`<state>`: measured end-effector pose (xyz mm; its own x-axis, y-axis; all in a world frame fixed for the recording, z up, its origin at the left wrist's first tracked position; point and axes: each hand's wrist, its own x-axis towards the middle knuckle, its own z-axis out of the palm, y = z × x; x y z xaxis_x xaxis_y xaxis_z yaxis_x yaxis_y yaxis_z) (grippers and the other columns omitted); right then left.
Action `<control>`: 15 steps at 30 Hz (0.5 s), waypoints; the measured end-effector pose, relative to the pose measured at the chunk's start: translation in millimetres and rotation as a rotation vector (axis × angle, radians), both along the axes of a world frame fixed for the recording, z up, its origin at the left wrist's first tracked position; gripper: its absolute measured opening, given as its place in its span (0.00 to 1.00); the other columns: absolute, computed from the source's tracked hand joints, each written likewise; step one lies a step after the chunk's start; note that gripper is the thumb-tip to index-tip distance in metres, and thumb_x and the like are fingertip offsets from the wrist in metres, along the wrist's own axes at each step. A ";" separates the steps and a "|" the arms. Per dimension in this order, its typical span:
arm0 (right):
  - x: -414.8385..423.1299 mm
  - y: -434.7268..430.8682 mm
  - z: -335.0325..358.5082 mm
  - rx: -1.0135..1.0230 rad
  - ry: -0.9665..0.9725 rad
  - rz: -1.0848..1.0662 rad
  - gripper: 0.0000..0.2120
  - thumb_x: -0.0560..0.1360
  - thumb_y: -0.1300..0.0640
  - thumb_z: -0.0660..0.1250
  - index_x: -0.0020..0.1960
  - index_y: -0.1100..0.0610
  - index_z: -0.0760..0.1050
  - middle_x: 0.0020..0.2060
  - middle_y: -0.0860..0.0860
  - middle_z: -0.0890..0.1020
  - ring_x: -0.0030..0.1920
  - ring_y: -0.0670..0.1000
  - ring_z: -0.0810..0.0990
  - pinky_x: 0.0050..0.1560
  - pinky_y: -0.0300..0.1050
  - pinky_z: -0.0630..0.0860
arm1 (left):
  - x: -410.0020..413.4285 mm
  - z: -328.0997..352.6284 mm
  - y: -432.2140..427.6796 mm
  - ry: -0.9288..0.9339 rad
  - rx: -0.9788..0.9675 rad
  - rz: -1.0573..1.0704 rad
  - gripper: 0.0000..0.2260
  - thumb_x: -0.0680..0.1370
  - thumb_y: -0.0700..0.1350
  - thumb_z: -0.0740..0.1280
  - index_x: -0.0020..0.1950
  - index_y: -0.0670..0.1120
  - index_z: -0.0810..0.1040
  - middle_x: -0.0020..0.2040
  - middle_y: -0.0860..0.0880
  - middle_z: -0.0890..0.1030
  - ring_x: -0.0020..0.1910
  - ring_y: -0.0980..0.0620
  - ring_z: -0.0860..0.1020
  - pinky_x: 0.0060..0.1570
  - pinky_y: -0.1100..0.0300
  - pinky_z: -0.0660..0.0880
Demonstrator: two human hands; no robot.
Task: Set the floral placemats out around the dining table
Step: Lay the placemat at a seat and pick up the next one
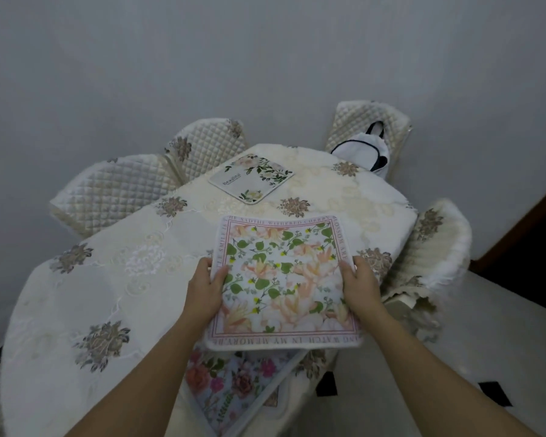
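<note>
Peach-flowered placemat (284, 279) is gripped at its sides by left hand (204, 288) and right hand (361, 287) over the tabletop (108, 279) near edge; released here, it could be left overhanging.

From head height we look forward and down, close over the round cream-clothed dining table (108, 279).

Dim, flat, greyish light here, shadows faint and soft; the wide lens bows the table (76, 310) and the wall (265, 58), detail looks slightly smeared
</note>
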<state>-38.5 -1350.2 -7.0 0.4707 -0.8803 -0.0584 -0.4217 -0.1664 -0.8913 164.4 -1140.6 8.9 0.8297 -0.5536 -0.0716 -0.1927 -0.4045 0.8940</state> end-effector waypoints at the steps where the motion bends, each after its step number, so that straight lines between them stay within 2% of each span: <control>1: -7.1 -2.0 1.9 0.002 -0.010 -0.020 0.10 0.82 0.50 0.57 0.54 0.55 0.72 0.46 0.49 0.80 0.47 0.54 0.80 0.49 0.56 0.79 | -2.2 1.7 -4.7 -0.005 -0.002 -0.019 0.05 0.83 0.49 0.62 0.50 0.50 0.71 0.47 0.46 0.82 0.37 0.53 0.83 0.32 0.55 0.80; 4: -34.0 -9.8 7.6 -0.003 -0.037 -0.111 0.12 0.81 0.48 0.57 0.58 0.53 0.73 0.50 0.49 0.81 0.50 0.53 0.80 0.51 0.56 0.79 | -11.0 -0.1 -30.1 -0.032 -0.001 -0.083 0.08 0.82 0.52 0.62 0.54 0.48 0.70 0.50 0.45 0.80 0.46 0.46 0.81 0.45 0.42 0.80; 6: -57.6 -14.3 9.3 -0.004 -0.038 -0.191 0.13 0.81 0.49 0.58 0.60 0.54 0.73 0.52 0.50 0.81 0.51 0.53 0.81 0.52 0.56 0.79 | -23.9 -0.2 -51.0 -0.048 -0.004 -0.150 0.09 0.82 0.52 0.62 0.54 0.46 0.70 0.47 0.45 0.80 0.45 0.45 0.81 0.45 0.40 0.79; 15: -180.6 -55.2 11.4 0.006 -0.038 -0.474 0.09 0.81 0.48 0.58 0.51 0.52 0.73 0.43 0.51 0.82 0.43 0.52 0.83 0.42 0.54 0.81 | -109.2 13.4 -157.3 -0.057 -0.035 -0.434 0.09 0.83 0.52 0.61 0.53 0.46 0.70 0.43 0.47 0.81 0.39 0.49 0.82 0.39 0.43 0.80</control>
